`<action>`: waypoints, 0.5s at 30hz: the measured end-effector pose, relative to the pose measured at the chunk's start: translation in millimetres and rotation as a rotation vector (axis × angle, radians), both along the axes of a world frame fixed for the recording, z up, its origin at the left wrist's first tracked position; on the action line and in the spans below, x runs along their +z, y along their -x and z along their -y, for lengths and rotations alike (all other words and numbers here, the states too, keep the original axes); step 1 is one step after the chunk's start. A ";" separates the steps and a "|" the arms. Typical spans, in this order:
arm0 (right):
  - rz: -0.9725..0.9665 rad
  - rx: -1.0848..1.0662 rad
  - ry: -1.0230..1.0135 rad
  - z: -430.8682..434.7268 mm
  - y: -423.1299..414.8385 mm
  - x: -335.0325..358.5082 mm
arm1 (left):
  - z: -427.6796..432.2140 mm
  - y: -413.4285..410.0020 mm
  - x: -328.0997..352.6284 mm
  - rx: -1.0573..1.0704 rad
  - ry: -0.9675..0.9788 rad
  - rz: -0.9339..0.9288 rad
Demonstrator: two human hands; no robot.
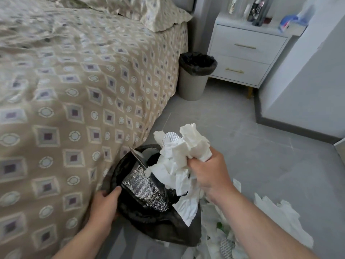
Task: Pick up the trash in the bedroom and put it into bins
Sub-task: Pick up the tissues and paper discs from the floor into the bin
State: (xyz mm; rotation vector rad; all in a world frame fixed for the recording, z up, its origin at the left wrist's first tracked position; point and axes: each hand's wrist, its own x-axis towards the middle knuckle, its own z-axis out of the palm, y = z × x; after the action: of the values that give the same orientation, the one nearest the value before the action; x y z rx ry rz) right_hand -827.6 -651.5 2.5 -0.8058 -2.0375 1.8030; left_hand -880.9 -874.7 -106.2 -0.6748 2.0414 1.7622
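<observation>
Lower centre of frame: right hand point(209, 172) clutching crumpled tissue wad point(186, 152) above black-lined bin point(164, 228); left hand point(104, 204) gripping bin rim, beside bed point(74, 90).

White tissues point(179, 161), black bin bag point(164, 227), beige diamond-patterned bedspread point(74, 90).

A bed point(74, 81) fills the left side, covered in a beige spread patterned with diamonds and circles, with a matching pillow point(149, 14) at its head. Beyond it stands a white nightstand point(246, 58) with two gold-handled drawers and blurred items on top. The floor point(252, 146) is grey tile.
</observation>
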 end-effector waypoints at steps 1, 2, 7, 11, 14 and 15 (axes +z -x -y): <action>-0.003 0.016 0.000 -0.6 -4.1 2.1 | 1.8 7.1 -3.7 -0.063 0.060 -0.129; -0.003 0.041 -0.004 -0.5 -8.3 4.3 | 4.2 11.2 -8.2 -0.180 0.148 -0.253; 0.006 0.127 -0.035 1.6 -25.2 7.8 | 5.4 12.3 -14.8 -0.803 0.690 -0.445; 0.026 0.152 0.000 -1.8 -40.3 4.9 | -0.4 -10.2 -17.1 -0.960 0.887 -0.460; 0.063 0.165 0.024 -4.7 -55.0 0.3 | -3.1 -29.2 -18.1 -0.966 0.927 -0.446; 0.080 0.157 0.027 -5.3 -60.2 -2.5 | -2.8 -35.0 -18.1 -0.978 0.924 -0.434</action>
State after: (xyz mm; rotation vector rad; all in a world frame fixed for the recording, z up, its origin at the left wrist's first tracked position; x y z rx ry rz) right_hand -767.4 -646.2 -0.1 -0.7552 -2.1869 1.9132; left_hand -845.8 -871.8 -124.4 0.5418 2.7173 0.3818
